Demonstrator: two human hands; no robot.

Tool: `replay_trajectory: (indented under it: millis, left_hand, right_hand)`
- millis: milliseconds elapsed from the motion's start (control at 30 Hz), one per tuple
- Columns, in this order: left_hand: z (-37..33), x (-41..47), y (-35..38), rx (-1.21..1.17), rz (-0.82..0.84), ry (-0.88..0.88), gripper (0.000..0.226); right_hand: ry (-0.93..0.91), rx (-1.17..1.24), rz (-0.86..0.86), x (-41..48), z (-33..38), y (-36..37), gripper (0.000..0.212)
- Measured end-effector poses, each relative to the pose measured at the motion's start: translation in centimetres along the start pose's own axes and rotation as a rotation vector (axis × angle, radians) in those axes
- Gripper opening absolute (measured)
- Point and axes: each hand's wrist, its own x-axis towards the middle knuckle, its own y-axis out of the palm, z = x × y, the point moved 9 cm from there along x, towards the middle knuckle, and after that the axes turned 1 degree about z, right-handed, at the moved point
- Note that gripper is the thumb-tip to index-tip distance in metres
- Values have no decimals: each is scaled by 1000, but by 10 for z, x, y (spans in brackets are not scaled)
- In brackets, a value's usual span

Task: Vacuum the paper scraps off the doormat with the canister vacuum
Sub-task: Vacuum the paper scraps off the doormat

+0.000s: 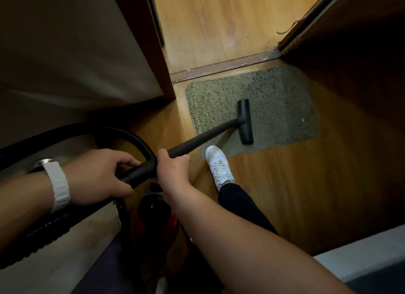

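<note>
A grey-green doormat [274, 109] lies on the wooden floor before a door threshold. The black floor nozzle [245, 121] rests on the mat's middle, on a black wand [197, 140] that slants back to me. My right hand [173, 169] grips the wand from above. My left hand [98, 175], with a white watch strap on the wrist, holds the wand's lower end where the ribbed hose [122, 134] joins. A small white scrap [303, 119] lies near the mat's right edge. The red and black canister [155, 215] sits on the floor below my hands.
My white sneaker [218, 164] stands on the mat's near left corner. A metal threshold strip [223, 67] runs behind the mat. A dark door frame [157, 52] rises on the left, an open wooden door [350, 42] on the right. A pale ledge [361, 261] sits at lower right.
</note>
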Motion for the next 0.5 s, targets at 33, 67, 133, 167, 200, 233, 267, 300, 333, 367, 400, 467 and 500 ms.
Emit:
replay_trajectory:
  millis: [33, 67, 133, 167, 200, 233, 267, 300, 333, 367, 400, 467, 500]
  left_hand:
    - [-1, 0, 1, 4, 2, -1, 49]
    - [-2, 0, 1, 7, 6, -2, 50]
    - [-4, 0, 1, 29, 11, -3, 51]
    - [-5, 0, 1, 46, 14, -2, 51]
    - [-7, 0, 1, 54, 18, -1, 50]
    - [-8, 0, 0, 52, 20, 0, 51]
    - [-9, 0, -1, 45, 20, 2, 51]
    - [-10, 0, -1, 38, 19, 2, 52]
    - [-11, 1, -2, 38, 17, 3, 52]
    - [-12, 2, -2, 41, 14, 5, 52]
    - [-13, 3, -2, 44, 12, 8, 52]
    - [-15, 7, -3, 44, 10, 11, 51]
    - [-17, 9, -3, 43, 13, 16, 52]
  right_hand:
    - [-8, 2, -7, 1, 0, -2, 65]
    - [-21, 8, -16, 2, 1, -3, 63]
    - [-35, 16, -32, 5, 2, -6, 57]
    - [-36, 13, -34, 6, 3, -8, 56]
    - [-35, 12, -33, 7, 2, -8, 56]
    - [-33, 12, -30, 7, 2, -9, 56]
    - [-33, 18, -23, 7, 3, -8, 55]
    - [-31, 24, -19, 6, 3, -8, 55]
    - [-34, 35, -21, 6, 4, -8, 56]
    - [-38, 41, -29, 6, 6, -9, 57]
    - [-45, 41, -39, 8, 7, -10, 57]
    - [-54, 27, -55, 10, 10, -14, 54]
    - [-56, 23, -63, 11, 13, -17, 51]
